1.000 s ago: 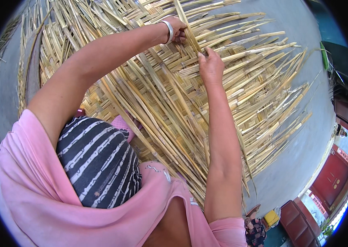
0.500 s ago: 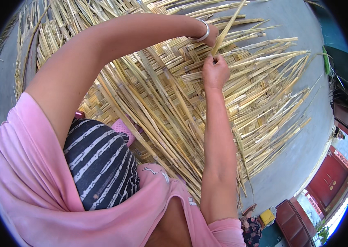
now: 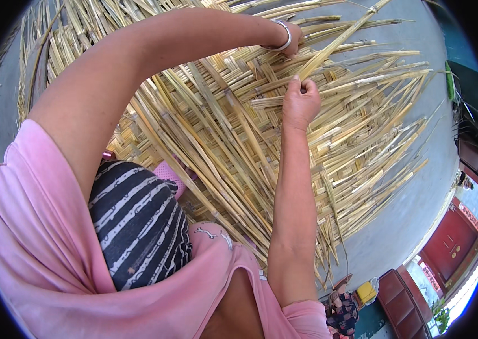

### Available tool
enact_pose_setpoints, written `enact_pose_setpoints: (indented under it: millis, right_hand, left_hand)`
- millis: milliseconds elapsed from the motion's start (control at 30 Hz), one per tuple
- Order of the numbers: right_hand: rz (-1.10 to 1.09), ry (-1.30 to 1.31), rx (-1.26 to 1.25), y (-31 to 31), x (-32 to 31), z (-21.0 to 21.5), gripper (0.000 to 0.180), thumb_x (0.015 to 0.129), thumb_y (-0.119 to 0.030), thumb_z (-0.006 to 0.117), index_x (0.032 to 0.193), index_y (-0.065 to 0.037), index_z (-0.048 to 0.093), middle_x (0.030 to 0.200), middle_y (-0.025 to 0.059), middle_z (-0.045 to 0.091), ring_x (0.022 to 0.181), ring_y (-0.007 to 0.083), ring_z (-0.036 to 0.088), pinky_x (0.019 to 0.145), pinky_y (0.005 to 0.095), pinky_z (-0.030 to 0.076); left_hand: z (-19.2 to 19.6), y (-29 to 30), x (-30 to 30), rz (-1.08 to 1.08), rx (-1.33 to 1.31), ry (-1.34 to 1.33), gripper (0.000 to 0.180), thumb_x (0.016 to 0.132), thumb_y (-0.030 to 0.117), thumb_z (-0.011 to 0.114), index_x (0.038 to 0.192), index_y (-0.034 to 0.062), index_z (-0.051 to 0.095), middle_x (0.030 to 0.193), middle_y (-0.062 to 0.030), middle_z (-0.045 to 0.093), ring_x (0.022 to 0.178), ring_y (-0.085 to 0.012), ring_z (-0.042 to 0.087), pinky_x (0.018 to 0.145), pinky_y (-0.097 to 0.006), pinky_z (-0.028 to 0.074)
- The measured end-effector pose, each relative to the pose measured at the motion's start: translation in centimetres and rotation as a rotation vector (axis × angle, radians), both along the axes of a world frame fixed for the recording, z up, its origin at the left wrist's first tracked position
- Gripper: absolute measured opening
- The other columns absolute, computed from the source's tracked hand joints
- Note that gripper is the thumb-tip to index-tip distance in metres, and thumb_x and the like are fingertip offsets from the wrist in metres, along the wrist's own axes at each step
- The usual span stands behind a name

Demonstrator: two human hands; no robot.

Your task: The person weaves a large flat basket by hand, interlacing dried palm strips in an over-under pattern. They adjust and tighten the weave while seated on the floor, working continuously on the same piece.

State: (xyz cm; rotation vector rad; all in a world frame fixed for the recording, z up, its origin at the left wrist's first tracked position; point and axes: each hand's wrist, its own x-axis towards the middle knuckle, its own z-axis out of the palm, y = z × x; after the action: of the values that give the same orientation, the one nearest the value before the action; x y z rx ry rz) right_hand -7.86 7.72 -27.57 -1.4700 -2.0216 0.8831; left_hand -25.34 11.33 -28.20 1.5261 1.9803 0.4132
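A large piece of woven split-reed matting [image 3: 377, 121] spreads before me, its loose strip ends fanning out to the right. My right hand [image 3: 300, 107] is closed, thumb against the fingers, on the near end of a wide pale reed strip [image 3: 343, 37]. That strip slants up and away to the right over the other ends. Farther off, my left hand [image 3: 291, 40], with a silver bracelet [image 3: 286, 35] at the wrist, is bent down among the strips beside it. Its fingers look curled, and what they hold, if anything, is hidden.
Long loose reeds [image 3: 211, 152] lie across the weave below my left arm. Grey floor [image 3: 403, 34] borders the matting. At the lower right are a dark red sofa [image 3: 397, 302], a yellow object [image 3: 366, 292] and a red door [image 3: 448, 243].
The reed strip has tilted lower to the right, and more of its length shows. My right hand has shifted slightly right and nearer; my left hand has moved a little away from it.
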Motion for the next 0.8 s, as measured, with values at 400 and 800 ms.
enact_pose_setpoints:
  millis: [400, 800]
  right_hand:
    - [-0.05, 0.056, -0.028, 0.7, -0.1, -1.9, 0.03, 0.078, -0.026, 0.063, 0.064, -0.001, 0.055, 0.052, 0.0095, 0.053, 0.048, 0.0247, 0.047, 0.052, 0.0368, 0.041]
    - [-0.142, 0.163, -0.138, 1.0, -0.1, -3.8, 0.028, 0.077, -0.025, 0.064, 0.065, -0.001, 0.054, 0.053, 0.0073, 0.051, 0.048, 0.0204, 0.046, 0.052, 0.0355, 0.041]
  left_hand:
    - [-1.5, 0.6, 0.1, 0.033, -0.222, -0.411, 0.022, 0.069, 0.012, 0.073, 0.086, 0.0025, 0.063, 0.075, -0.0092, 0.066, 0.064, -0.0197, 0.065, 0.058, -0.035, 0.051]
    - [-2.0, -0.5, 0.3, 0.192, -0.071, -0.352, 0.036, 0.065, 0.018, 0.075, 0.097, 0.0051, 0.064, 0.082, -0.0076, 0.065, 0.073, -0.0182, 0.06, 0.067, -0.033, 0.049]
